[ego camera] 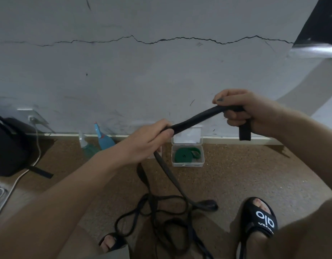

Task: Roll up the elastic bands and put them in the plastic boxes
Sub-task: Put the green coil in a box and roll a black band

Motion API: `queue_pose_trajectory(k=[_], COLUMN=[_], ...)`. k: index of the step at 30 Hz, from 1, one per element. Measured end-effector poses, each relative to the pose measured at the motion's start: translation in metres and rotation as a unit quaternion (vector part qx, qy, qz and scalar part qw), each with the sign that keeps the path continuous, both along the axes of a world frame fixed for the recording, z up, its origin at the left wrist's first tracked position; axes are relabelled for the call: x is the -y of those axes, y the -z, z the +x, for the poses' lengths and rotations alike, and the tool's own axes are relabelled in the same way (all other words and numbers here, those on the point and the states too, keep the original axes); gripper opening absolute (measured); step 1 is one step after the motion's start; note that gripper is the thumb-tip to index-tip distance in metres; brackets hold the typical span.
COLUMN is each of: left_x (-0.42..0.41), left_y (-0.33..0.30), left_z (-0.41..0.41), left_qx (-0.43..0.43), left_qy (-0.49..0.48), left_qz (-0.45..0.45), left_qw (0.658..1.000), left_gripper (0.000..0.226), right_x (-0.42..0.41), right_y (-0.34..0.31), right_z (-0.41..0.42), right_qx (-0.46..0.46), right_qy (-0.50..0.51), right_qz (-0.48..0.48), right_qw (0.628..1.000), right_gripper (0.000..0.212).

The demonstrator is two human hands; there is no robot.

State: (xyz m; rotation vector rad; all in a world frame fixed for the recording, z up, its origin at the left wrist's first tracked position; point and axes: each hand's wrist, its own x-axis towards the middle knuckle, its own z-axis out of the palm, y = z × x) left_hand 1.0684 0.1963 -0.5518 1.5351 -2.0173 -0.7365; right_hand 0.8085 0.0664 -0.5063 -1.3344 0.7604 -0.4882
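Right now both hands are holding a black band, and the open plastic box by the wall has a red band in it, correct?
Not quite: the head view shows the band in the open plastic box is green, not red. Both the left hand and right hand do hold the black band.

Black elastic band [193,118]: portions inside left hand [148,141] and right hand [242,111] hidden by curled fingers; tangled loops on floor run off bottom edge. Second plastic box [158,151] almost fully hidden behind left hand. Black bag [8,146] cut by left edge. Dark object [322,21], upper right, cut off, blurred, unidentifiable.
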Motion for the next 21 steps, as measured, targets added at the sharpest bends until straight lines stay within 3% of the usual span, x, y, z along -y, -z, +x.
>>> queue_pose_trajectory(k=[3,7,17,20,21], left_x=[-0.003,-0.002,-0.002,-0.001,0.000], left_y=[-0.005,-0.002,-0.004,-0.002,-0.002], left_z=[0.000,-0.005,-0.003,-0.007,-0.009], left_qx=[0.005,0.030,0.053,0.061,0.061], left_qy=[0.010,0.031,0.026,0.031,0.033], left_qz=[-0.010,-0.009,-0.026,-0.033,-0.037], left_qw=[1.000,0.999,0.998,0.997,0.997], left_gripper=[0.022,0.020,0.016,0.015,0.015], right_x=[0.009,0.001,-0.021,-0.029,-0.035], right_y=[0.016,0.033,0.017,0.044,0.047], right_z=[-0.012,-0.004,0.007,0.008,0.014], right_qx=[-0.138,-0.298,-0.333,-0.318,-0.294], right_qy=[-0.074,-0.186,-0.216,-0.300,-0.313], right_qz=[-0.017,-0.084,-0.115,-0.200,-0.195], right_qw=[0.988,0.932,0.911,0.877,0.882], right_gripper=[0.015,0.016,0.028,0.052,0.064])
